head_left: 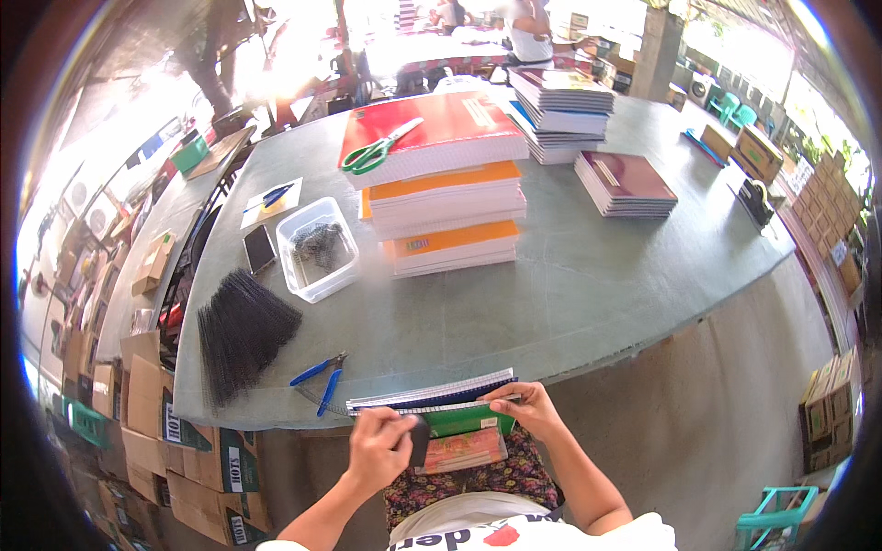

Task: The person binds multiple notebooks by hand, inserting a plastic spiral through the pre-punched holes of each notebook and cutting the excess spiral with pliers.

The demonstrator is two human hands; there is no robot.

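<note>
A green-covered notebook (459, 421) stands on edge at the near side of the table, its pages pressed by white and dark blue layers behind it. My right hand (530, 410) pinches its upper right corner. Curled at the left end of the notebook's edge is my left hand (378, 450), its fingers closed; what they grip is hidden. A rounded black object (420, 441) shows beside those fingers. From the notebook's left end a thin dark spiral coil (315, 393) sticks out. Blue-handled cutting pliers (327, 376) lie spread just beyond. An orange patterned booklet (462, 451) rests on my lap.
Black binding coils (241, 332) fan out at the left, near a clear plastic tub (318, 250) and a phone (260, 248). Tall paper stacks (450, 197) carry green scissors (379, 149). More notebooks (627, 185) and a tape dispenser (755, 199) sit right. Cartons (197, 459) stand below left.
</note>
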